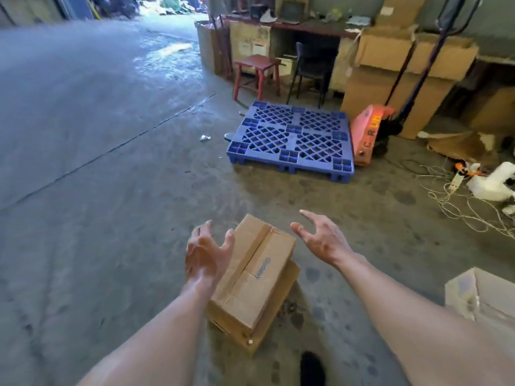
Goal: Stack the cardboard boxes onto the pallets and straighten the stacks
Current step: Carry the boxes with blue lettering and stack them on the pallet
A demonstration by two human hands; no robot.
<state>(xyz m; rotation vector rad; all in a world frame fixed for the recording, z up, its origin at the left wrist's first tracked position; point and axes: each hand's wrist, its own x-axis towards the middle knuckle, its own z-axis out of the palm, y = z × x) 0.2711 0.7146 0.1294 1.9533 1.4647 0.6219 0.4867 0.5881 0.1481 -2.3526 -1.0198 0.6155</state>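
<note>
A long brown cardboard box with blue print lies on top of a second, flatter cardboard box on the concrete floor just in front of me. My left hand hovers open at the top box's left side, fingers spread, holding nothing. My right hand is open above and to the right of the box, apart from it. A blue plastic pallet lies bare on the floor farther ahead, right of centre.
An orange pallet jack stands at the pallet's right edge. Large cardboard boxes, a red stool, a dark chair and a cluttered desk line the back. Loose cables and white foam lie at right. A pale box sits near right.
</note>
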